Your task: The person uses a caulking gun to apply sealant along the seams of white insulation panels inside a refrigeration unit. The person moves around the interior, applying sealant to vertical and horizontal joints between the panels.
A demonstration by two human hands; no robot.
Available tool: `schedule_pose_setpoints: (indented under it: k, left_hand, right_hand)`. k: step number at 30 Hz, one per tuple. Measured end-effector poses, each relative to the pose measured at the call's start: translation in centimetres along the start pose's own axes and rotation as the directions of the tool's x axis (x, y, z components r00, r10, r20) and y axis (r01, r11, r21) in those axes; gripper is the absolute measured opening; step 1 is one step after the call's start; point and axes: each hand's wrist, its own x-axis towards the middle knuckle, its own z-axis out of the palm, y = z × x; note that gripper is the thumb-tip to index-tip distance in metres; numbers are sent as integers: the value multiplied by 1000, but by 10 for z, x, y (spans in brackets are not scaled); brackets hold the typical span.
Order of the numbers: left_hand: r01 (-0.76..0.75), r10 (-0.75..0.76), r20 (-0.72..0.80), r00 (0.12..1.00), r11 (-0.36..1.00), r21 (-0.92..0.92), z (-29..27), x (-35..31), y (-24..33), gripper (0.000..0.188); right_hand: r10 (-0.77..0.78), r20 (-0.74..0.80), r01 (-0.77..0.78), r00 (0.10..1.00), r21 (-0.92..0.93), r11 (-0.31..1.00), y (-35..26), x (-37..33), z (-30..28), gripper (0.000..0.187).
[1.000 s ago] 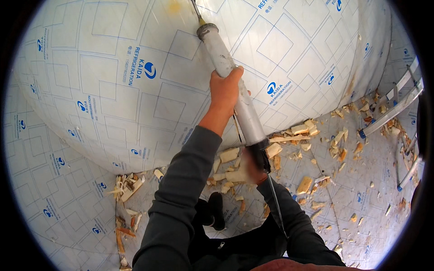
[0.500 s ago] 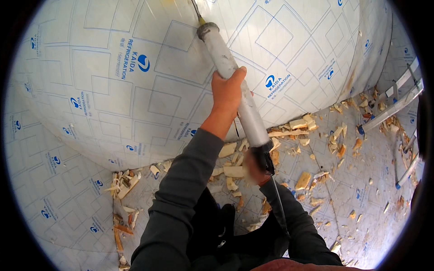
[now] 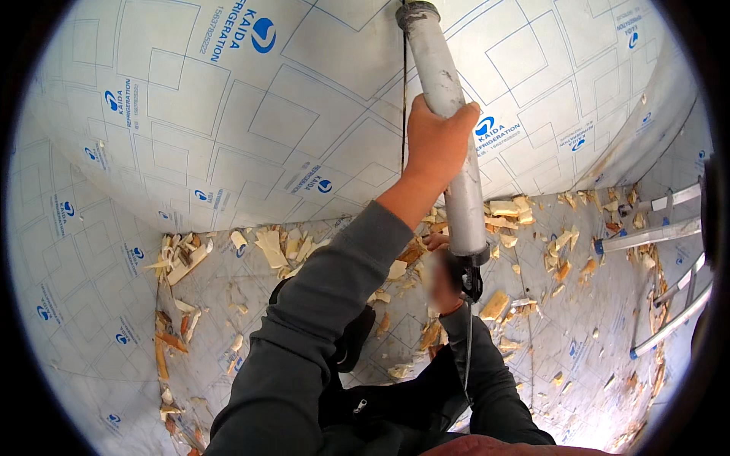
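A long caulking gun [image 3: 464, 205] with a smudged grey metal barrel slants up toward the wall panel [image 3: 319, 99]. My left hand [image 3: 439, 144] wraps round the middle of the barrel, thumb along its right side. At the lower end, my right hand [image 3: 445, 277] grips the black handle and trigger part; a blur covers much of this hand. From the handle the thin metal rod runs back toward me beside my right forearm. The barrel's front cap lies near a dark vertical seam [image 3: 404, 91] in the panel. The nozzle tip is cut off by the top of the picture.
Broken pieces of yellowish foam [image 3: 270, 247] litter the floor [image 3: 487, 395] along the wall's foot and around my feet. A metal ladder [image 3: 658, 234] stands at the right. Another film-covered wall [image 3: 76, 281] rises on the left. My dark shoe [image 3: 356, 334] shows below my left arm.
The gun and my left hand have shifted right and up in the picture, and the barrel is a little more upright. The view has moved too, showing the panel seam. Both hands keep their grip.
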Motion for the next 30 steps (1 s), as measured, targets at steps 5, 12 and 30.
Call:
schedule_pose_setpoints:
  k: [5, 12, 30]
  left_hand:
    - [32, -33, 10, 999, 998, 47, -12, -2, -12, 53]
    - [111, -111, 24, 993, 994, 6, -9, -15, -4, 49]
    - [118, -120, 16, 993, 988, 96, -14, -16, -42, 48]
  right_hand:
    - [111, -68, -94, 991, 217, 972, 5, -5, 13, 28]
    - [314, -240, -152, 919, 518, 842, 99, -55, 15, 21]
    - [399, -101, -271, 911, 583, 766, 88, -63, 16, 28]
